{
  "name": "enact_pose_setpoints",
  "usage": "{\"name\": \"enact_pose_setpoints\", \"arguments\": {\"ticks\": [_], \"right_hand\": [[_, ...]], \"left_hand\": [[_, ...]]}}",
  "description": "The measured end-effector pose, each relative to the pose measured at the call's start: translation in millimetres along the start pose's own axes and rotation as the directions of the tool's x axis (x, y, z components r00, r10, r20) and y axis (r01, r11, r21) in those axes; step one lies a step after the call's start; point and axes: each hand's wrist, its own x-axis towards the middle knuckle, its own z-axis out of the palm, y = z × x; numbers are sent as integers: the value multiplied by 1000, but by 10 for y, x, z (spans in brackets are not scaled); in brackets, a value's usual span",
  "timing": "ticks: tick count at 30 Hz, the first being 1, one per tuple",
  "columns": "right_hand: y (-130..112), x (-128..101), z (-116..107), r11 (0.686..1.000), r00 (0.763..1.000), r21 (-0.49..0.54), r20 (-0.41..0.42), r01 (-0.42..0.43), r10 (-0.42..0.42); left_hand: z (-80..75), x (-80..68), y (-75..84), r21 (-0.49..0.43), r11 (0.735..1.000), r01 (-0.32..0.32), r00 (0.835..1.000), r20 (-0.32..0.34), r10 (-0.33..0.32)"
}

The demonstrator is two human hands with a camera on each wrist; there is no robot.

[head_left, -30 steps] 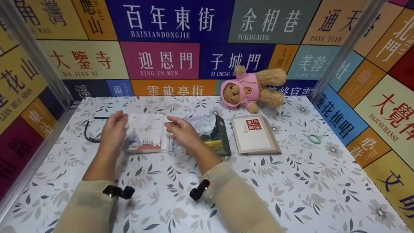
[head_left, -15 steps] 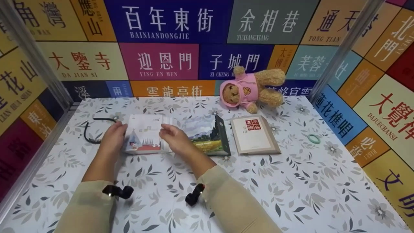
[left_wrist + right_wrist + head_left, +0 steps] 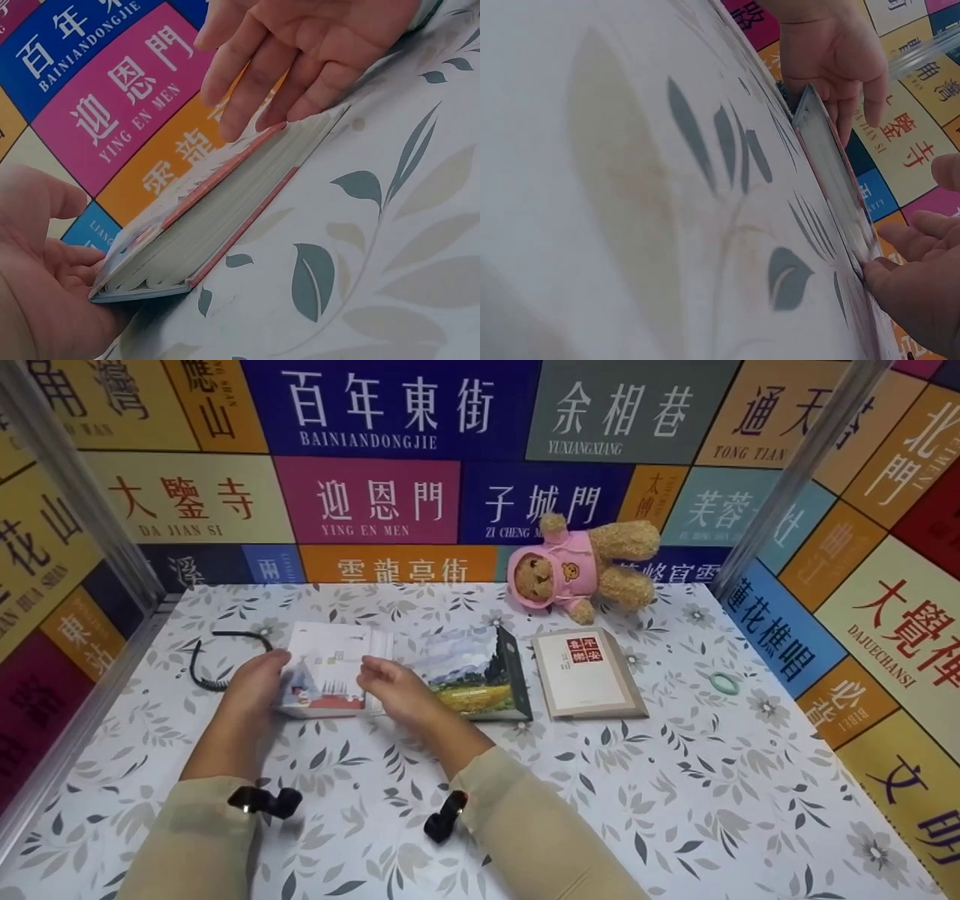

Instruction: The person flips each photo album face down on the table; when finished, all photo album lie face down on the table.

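Observation:
A white book [image 3: 330, 671] with a red strip along its lower cover lies flat on the flowered table [image 3: 675, 810], seen edge-on as the book [image 3: 217, 217] and the book [image 3: 832, 165]. My left hand [image 3: 255, 682] is at its left edge. The left fingers [image 3: 71, 259] reach under the near left corner and the thumb is raised clear of the cover. My right hand [image 3: 390, 690] is at the book's right edge. Its fairly straight fingers [image 3: 247, 90] touch the cover, and the right thumb [image 3: 889, 274] is against the near corner.
Right of it lie a book with a landscape painting [image 3: 472, 675] and a beige book with a red label [image 3: 585, 671]. A teddy bear in pink [image 3: 577, 566] sits by the back wall. There is a black coiled cable [image 3: 217, 660] at left and a green ring [image 3: 726, 682] at right.
Both hands have come down and inward from above the white book to its left and right edges. The book itself lies where it was.

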Motion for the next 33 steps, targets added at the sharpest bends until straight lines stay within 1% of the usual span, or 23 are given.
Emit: {"name": "enact_pose_setpoints", "arguments": {"ticks": [2, 5, 7, 10, 12, 14, 17, 20, 23, 27, 30, 33], "right_hand": [[-20, -9, -7, 1000, 1000, -19, -21, -9, 9], [-73, -27, -26, 999, 999, -28, -42, -26, 24], [-119, -38, -50, 999, 998, -32, -49, -32, 31], [-185, -56, -99, 999, 998, -38, -58, -31, 29], [-227, -73, -131, 1000, 999, 4, -45, -27, 28], [-267, -94, -150, 997, 999, 68, -34, -26, 29], [-332, -124, -155, 980, 1000, 198, -5, -27, 28], [-401, -148, -152, 966, 1000, 258, -1, -16, 17], [-446, -167, -153, 962, 1000, 273, 0, 3, -3], [-434, -167, -170, 961, 1000, 276, -7, 19, -18], [-400, -146, -197, 960, 999, 278, -37, 29, -20], [-369, -116, -231, 955, 996, 290, -74, 69, -50]], "left_hand": [[22, -25, 44, -26, 1000, -12, 1000, -2, 12], [82, -94, 140, -103, 994, -40, 999, 12, 42], [138, -155, 211, -182, 982, -54, 997, 46, 63], [236, -262, 313, -248, 964, -97, 987, 98, 124], [303, -325, 364, -268, 955, -130, 978, 126, 168], [367, -379, 402, -276, 946, -168, 967, 142, 213], [449, -434, 432, -264, 939, -221, 953, 148, 265], [518, -457, 440, -240, 936, -258, 943, 146, 298], [574, -439, 418, -206, 945, -253, 944, 160, 288], [622, -393, 355, -158, 965, -208, 952, 195, 237], [640, -369, 317, -145, 972, -183, 957, 200, 210], [666, -372, 305, -135, 978, -157, 964, 194, 181]]}}
